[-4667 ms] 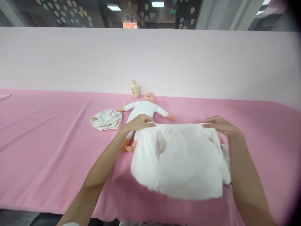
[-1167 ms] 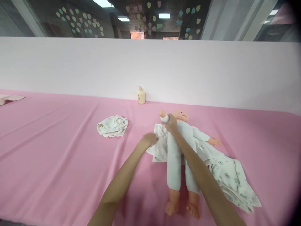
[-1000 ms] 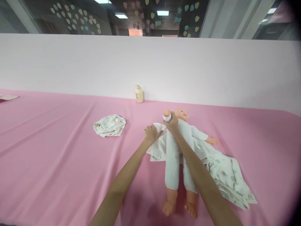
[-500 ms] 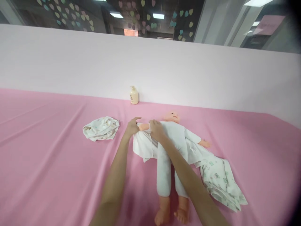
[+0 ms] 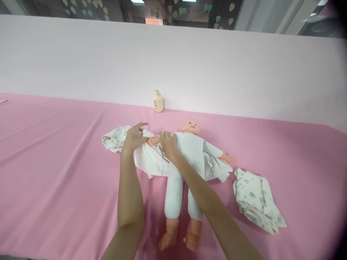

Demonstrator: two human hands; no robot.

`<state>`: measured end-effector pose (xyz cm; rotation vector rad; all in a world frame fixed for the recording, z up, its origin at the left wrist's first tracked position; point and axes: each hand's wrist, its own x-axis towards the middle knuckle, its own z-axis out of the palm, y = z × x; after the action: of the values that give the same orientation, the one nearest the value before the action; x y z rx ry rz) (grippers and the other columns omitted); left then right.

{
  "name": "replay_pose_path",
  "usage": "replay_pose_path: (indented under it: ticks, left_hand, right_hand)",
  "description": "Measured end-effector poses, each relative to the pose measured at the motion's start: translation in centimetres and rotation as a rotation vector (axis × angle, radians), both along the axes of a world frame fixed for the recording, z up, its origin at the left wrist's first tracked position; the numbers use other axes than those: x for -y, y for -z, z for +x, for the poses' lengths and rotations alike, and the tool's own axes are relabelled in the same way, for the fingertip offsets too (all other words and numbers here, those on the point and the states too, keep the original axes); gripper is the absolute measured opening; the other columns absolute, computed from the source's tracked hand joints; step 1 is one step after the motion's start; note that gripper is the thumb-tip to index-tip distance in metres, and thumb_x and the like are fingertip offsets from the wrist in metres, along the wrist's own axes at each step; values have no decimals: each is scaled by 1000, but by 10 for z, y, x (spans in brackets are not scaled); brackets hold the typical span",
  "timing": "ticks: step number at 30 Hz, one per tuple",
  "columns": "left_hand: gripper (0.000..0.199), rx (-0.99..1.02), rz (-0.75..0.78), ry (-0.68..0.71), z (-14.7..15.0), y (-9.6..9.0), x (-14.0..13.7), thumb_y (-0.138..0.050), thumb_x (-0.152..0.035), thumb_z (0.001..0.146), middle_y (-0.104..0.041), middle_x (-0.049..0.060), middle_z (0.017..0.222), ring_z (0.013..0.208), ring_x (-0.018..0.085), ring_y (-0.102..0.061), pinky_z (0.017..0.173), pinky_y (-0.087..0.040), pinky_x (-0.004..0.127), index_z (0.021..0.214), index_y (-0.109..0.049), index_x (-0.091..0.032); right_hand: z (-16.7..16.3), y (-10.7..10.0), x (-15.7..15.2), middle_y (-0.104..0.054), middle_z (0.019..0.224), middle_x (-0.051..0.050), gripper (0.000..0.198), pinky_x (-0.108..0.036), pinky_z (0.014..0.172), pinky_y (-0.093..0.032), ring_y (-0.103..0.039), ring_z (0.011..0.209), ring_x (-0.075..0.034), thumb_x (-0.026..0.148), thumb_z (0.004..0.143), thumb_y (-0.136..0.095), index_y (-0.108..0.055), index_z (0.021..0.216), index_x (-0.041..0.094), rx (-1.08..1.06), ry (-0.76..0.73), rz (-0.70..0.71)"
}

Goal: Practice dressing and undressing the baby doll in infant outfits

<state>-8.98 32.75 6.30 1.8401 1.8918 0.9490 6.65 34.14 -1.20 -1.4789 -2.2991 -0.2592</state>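
White shirt (image 5: 149, 162) just parted from the patterned cloth (image 5: 256, 200), likely easier to spread now; left hand (image 5: 134, 139) splayed its fingers, right hand (image 5: 168, 144) closed its fingers over the doll (image 5: 191, 151) at the forearm.

Pump bottle (image 5: 158, 103): lettering too small to read. Patterned cloth (image 5: 114, 139): partly hidden behind the left hand (image 5: 133, 138). The right hand (image 5: 169, 145) covers part of one arm of the doll (image 5: 189, 150) — whether it grips arm or white garment (image 5: 150, 160) cannot be determined. Both forearms (image 5: 131, 206) cut by the bottom edge. Pale item (image 5: 2, 101) cut by the left edge — identity undetermined.
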Motion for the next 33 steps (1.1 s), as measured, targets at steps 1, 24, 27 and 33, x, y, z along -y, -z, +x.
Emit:
replay_pose_path:
  ticks: [1, 24, 27, 33]
  left_hand:
    - [67, -35, 4, -11, 1, -1, 1, -61, -18, 55, -58, 0, 93, 76, 17, -57, 71, -48, 27, 121, -58, -27]
    - [47, -280, -160, 68, 48, 29, -23, -44, -17, 77, -60, 10, 125, 116, 25, -55, 97, -42, 33, 122, -58, -15]
    - [48, -300, -193, 74, 56, 33, -24, -49, -27, 78, -59, 9, 128, 114, 25, -56, 92, -44, 32, 125, -56, -19]
    - [41, -393, -284, 48, 74, 42, -28, -54, -28, 76, -64, 17, 114, 111, 32, -56, 90, -42, 38, 113, -62, -13]
  right_hand:
    - [0, 1, 0, -55, 106, -14, 33, -47, 90, -37, -50, 96, -26, 25, 83, -59, -46, 111, 14, 8, 13, 2]
    - [49, 0, 17, -60, 98, -14, 22, -41, 97, -34, -51, 99, -27, 15, 81, -46, -58, 99, 12, -331, 143, -28]
    - [83, -6, 10, -60, 93, -13, 21, -36, 85, -40, -54, 91, -24, 16, 83, -40, -59, 93, 13, -490, 332, -23]
    - [153, 3, 1, -59, 108, -21, 41, -40, 88, -38, -53, 104, -31, 43, 89, -36, -60, 98, 10, -554, 655, -277]
